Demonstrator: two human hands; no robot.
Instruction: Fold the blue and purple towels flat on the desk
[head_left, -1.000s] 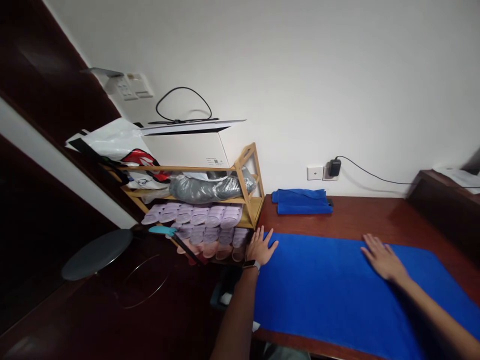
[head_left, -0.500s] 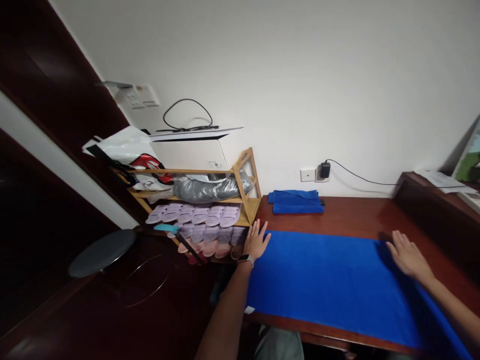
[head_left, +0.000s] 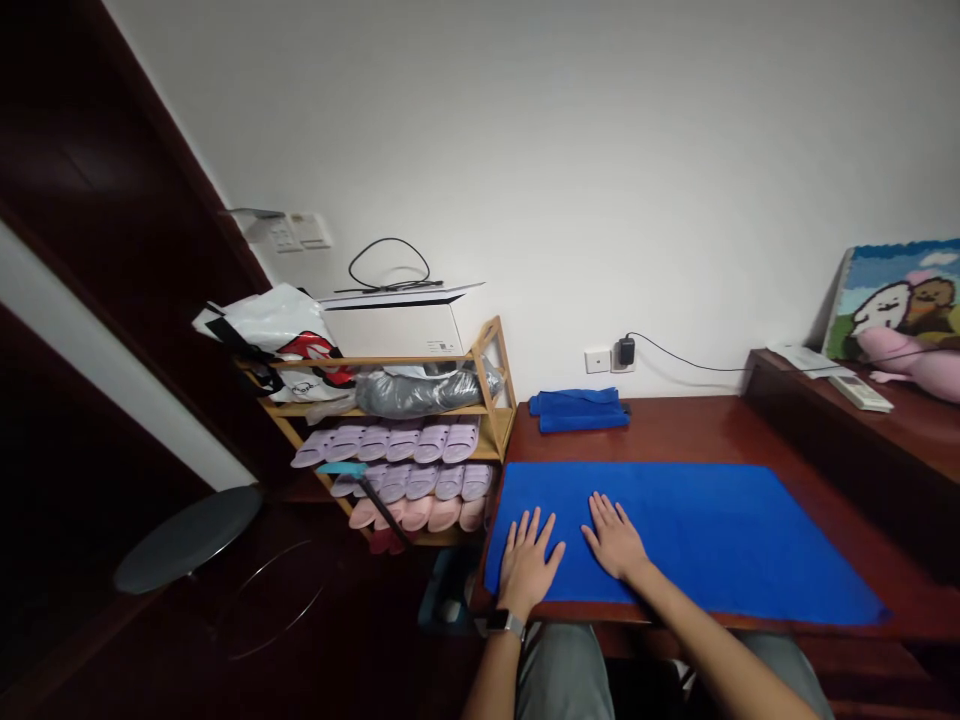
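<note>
A blue cloth (head_left: 720, 540) lies spread flat over the front of the dark red wooden table (head_left: 690, 425). On its left part rests my left hand (head_left: 529, 560), palm down with fingers spread, a watch on the wrist. My right hand (head_left: 615, 537) lies flat on the cloth a short way to the right, fingers stretched out. Neither hand grips anything. Behind the spread cloth, near the wall, sits a folded blue cloth (head_left: 581, 410).
To the left stands a wooden rack (head_left: 499, 420) with slippers (head_left: 405, 440), a white box (head_left: 397, 330) and bags. A round stool (head_left: 187, 540) is farther left. A black charger (head_left: 625, 350) is plugged into the wall. A raised ledge on the right holds a remote (head_left: 861, 392) and a pink plush toy (head_left: 911, 360).
My right hand has moved left from the cloth's right edge to beside my left hand. My left hand has come nearer to me, and the cloth's right side now lies flatter.
</note>
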